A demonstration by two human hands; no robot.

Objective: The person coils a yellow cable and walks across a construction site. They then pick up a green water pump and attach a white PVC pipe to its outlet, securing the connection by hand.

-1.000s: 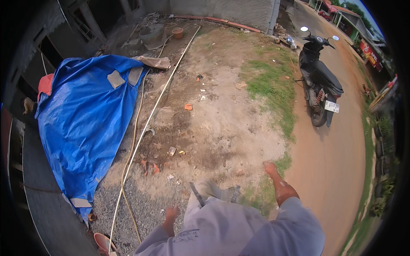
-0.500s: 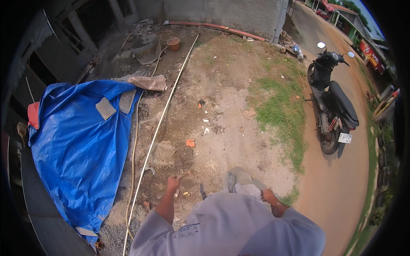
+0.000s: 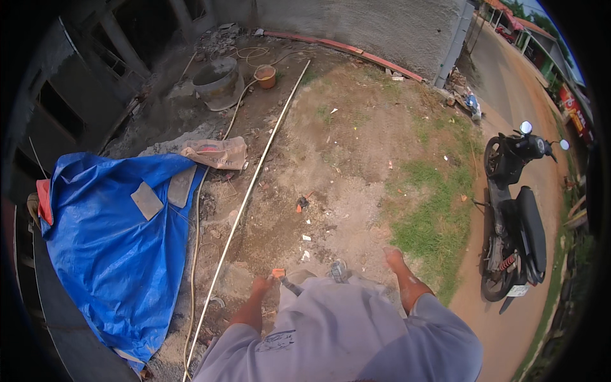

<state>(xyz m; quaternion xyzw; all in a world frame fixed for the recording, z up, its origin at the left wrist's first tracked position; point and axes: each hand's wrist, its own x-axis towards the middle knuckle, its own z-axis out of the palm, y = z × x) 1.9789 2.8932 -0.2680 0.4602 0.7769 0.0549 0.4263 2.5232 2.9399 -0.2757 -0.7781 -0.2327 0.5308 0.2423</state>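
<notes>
My left hand [image 3: 260,286] hangs low in front of me, left of my body, with its fingers closed. What it holds, if anything, cannot be made out. Just beside its fingertips in the picture is an orange fragment [image 3: 279,272], seemingly on the ground. My right hand [image 3: 394,257] reaches forward on the right, over the bare soil near the grass. Its fingers are mostly hidden from above, and no object shows in it. A long white pipe [image 3: 258,173] lies on the ground to the left of my left hand.
A blue tarp [image 3: 118,254] weighted with slabs spreads at left, with a paper cement bag [image 3: 219,153] beyond it. A hose [image 3: 195,254] runs beside the pipe. Farther off are a concrete ring [image 3: 217,83] and an orange bucket [image 3: 265,77]. A black motorbike [image 3: 512,216] stands at right.
My view has moved forward, so the orange fragment now appears close to my left hand. My right hand has swung forward, away from my body. The thin stick-like thing in my left hand no longer shows.
</notes>
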